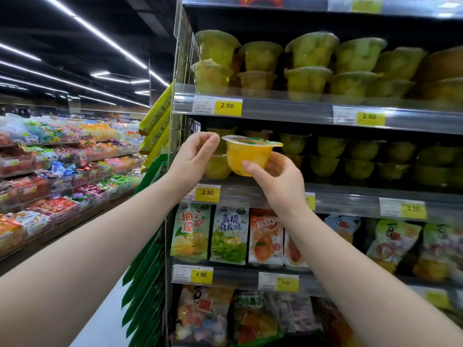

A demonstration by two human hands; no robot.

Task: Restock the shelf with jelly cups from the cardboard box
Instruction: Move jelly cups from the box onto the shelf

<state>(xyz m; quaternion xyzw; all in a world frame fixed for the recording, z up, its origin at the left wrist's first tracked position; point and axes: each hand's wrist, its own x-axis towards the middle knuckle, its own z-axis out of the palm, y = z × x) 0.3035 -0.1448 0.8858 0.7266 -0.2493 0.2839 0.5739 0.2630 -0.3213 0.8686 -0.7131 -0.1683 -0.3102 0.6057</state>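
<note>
Head view: the cup (246, 156), yellow with fruit pieces and a sealed film lid, sits upright at the centre of the frame, held in the air before the left end of the middle shelf (350, 200). The right hand (278, 181) grips it from below and from the right, thumb across the front of the bowl, fingers curled round the back. The left hand (193, 156) is just left of the cup, its fingers bunched with the tips at the lid's left rim; whether they pinch the rim or only meet it I cannot tell.

Behind the cup, the middle shelf carries more cups (330, 156) stacked two high, running to the right edge. The upper shelf (288, 110) holds larger stacked tubs (310, 51). A yellow 2.50 tag (207, 192) is on the middle shelf's front rail, under the left wrist. Lower centre, printed pouches (229, 236) stand in a row. At the left of the frame, tiered bins of wrapped sweets (62, 171) fill a long counter
</note>
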